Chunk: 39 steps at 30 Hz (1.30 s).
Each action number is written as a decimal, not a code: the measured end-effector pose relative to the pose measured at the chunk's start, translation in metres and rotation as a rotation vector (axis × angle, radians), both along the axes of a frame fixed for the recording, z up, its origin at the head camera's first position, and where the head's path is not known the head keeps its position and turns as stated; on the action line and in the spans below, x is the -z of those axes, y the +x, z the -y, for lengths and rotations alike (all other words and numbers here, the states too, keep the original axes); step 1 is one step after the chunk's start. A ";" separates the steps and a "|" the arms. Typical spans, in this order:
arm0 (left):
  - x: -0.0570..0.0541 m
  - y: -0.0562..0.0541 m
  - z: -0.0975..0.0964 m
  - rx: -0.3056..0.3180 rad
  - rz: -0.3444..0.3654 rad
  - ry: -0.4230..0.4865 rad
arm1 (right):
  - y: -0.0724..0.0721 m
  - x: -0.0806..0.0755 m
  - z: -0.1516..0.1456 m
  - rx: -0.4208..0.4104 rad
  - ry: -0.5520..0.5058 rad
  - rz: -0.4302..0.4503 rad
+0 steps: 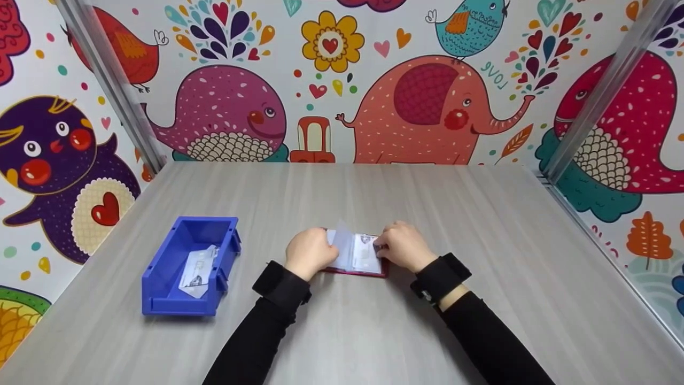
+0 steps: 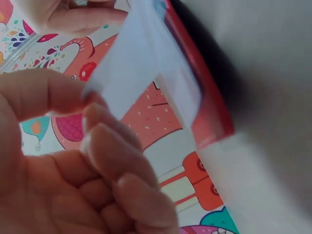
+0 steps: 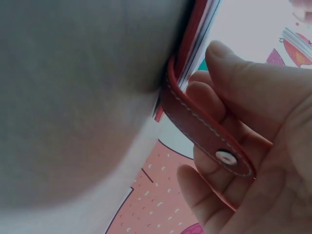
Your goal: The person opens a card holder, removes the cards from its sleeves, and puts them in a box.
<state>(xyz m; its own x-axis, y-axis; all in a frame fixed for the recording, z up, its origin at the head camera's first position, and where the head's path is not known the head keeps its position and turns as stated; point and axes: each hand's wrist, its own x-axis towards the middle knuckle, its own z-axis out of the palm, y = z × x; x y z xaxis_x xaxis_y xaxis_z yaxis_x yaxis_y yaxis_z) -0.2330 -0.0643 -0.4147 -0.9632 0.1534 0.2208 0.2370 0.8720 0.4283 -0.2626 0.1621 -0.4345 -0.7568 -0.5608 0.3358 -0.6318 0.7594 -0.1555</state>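
An open card holder (image 1: 352,272) with a red cover and clear plastic sleeves lies on the table between both hands. The left hand (image 1: 309,252) pinches a translucent sleeve (image 2: 124,73) between thumb and index finger, lifting it off the other pages. On the right page shows a white printed card (image 1: 365,252). The right hand (image 1: 406,246) grips the holder's right edge, thumb on the page and the other fingers curled. Beside those fingers, in the right wrist view, hangs the red strap (image 3: 195,122) with a metal snap (image 3: 226,157).
To the left stands a blue plastic bin (image 1: 179,306) with white printed cards (image 1: 197,267) inside. The grey wood-grain table (image 1: 352,192) meets a wall with cartoon animals (image 1: 417,112) at the back. Metal posts (image 1: 128,101) rise at the rear corners.
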 end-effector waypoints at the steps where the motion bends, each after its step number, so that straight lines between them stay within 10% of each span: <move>1: 0.001 0.000 0.001 -0.013 0.019 -0.017 | 0.000 0.000 0.000 -0.003 -0.004 -0.001; 10: 0.007 -0.004 0.005 -0.079 0.219 -0.131 | -0.001 0.002 0.001 0.017 0.035 0.024; 39: 0.009 -0.005 0.008 -0.079 0.270 -0.162 | -0.001 0.003 0.002 0.026 0.069 0.024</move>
<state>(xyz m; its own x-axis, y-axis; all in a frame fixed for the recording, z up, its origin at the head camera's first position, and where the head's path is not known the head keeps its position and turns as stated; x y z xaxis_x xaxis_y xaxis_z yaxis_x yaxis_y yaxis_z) -0.2381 -0.0719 -0.4239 -0.9940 0.0882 -0.0653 0.0628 0.9450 0.3211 -0.2640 0.1604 -0.4374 -0.7786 -0.5623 0.2788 -0.6086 0.7849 -0.1167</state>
